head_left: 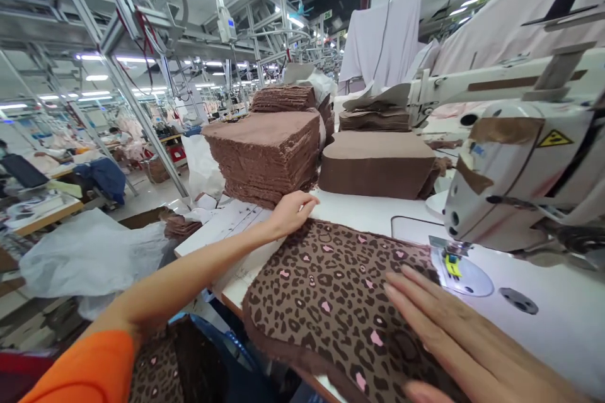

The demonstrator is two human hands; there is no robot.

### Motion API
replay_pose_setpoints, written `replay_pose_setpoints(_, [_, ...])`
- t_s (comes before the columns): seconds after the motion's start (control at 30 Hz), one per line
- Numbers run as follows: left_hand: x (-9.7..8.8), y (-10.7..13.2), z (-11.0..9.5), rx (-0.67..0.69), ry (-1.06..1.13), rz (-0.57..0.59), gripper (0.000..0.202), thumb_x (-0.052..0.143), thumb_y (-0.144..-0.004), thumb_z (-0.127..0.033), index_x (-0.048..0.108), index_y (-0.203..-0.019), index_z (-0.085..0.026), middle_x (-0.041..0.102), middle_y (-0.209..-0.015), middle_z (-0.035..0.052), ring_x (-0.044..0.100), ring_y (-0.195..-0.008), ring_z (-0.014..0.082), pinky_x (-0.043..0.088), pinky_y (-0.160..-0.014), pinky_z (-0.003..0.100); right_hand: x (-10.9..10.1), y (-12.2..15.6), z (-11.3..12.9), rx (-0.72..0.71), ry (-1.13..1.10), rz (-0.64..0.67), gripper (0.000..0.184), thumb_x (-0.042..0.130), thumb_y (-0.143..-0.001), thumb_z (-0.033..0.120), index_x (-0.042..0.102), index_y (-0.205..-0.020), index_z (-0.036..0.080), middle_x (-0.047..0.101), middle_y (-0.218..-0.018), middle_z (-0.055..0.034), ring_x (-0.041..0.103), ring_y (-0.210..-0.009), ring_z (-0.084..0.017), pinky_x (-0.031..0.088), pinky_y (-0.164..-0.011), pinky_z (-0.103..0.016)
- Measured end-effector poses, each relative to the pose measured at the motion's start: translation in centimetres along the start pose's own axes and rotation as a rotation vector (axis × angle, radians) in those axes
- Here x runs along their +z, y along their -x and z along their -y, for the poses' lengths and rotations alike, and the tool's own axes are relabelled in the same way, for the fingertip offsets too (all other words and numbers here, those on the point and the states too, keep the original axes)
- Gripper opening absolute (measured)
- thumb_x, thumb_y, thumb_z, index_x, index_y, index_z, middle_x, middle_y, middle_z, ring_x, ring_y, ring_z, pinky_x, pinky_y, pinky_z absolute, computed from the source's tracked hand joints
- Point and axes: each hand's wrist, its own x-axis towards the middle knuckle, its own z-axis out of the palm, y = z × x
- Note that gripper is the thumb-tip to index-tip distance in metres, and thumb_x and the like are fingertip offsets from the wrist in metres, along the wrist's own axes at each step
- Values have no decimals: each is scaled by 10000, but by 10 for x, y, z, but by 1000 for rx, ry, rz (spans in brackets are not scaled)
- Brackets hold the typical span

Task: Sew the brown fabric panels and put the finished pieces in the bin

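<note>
A brown leopard-print fabric piece (331, 283) with pink spots lies on the white sewing table, a plain brown layer showing along its near edge. My left hand (293, 213) is at its far left corner, fingers bent and closed on the edge; the fingertips are partly hidden. Flat on the print's right side rests my right hand (454, 334), its fingers stretched out. The fabric's far right edge reaches the presser foot (452, 264) of the sewing machine (515, 170), where a small yellow part sits beside the needle area.
Behind the fabric stand a tall stack of fluffy brown pieces (265, 157) and a stack of smooth brown pieces (373, 167). More leopard-print fabric (155, 365) hangs at my lap. Left of the table are a white plastic bag (94, 258) and a metal post (146, 132).
</note>
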Motion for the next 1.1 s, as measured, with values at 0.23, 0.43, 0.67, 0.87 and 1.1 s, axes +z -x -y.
replay_pose_setpoints(0.23, [8,24,-35,279,8,268,547,395,-919,-372,367,-1352,-39,374,-1426,166,295,-1359,230,225,-1135,348,57,-27,-17,124,215,-10,567,179,-982,368,513,-1111,-72,522,-1114,-291,520,-1058,-366,531,-752,-463])
replay_pose_setpoints(0.43, [9,33,-39,286,-21,415,666,278,-940,-458,201,-1413,5,196,-1491,201,124,-1402,278,130,-1157,399,61,-19,-14,-138,151,7,430,200,-882,110,610,-1012,98,479,-1106,-328,65,-1285,-413,512,-659,-552])
replay_pose_setpoints(0.67, [4,47,-47,252,-33,437,681,305,-931,-462,188,-1419,-2,174,-1498,193,109,-1403,285,111,-1159,399,57,-13,-4,-106,170,63,383,237,-892,225,516,-1125,103,473,-1163,-302,324,-1215,-437,520,-678,-554])
replay_pose_setpoints(0.87, [1,70,-60,243,18,429,708,308,-918,-494,176,-1429,-22,176,-1500,185,89,-1396,332,117,-1153,450,52,-6,18,68,246,74,619,219,-918,464,548,-1074,-37,503,-1155,-287,562,-987,-362,537,-700,-474])
replay_pose_setpoints(1.1, [-14,98,-67,282,83,410,664,312,-920,-501,232,-1422,-74,233,-1483,192,170,-1388,329,179,-1133,476,49,31,-13,448,-74,235,560,334,-899,547,541,-1236,150,533,-1203,-125,504,-1104,-310,485,-857,-442])
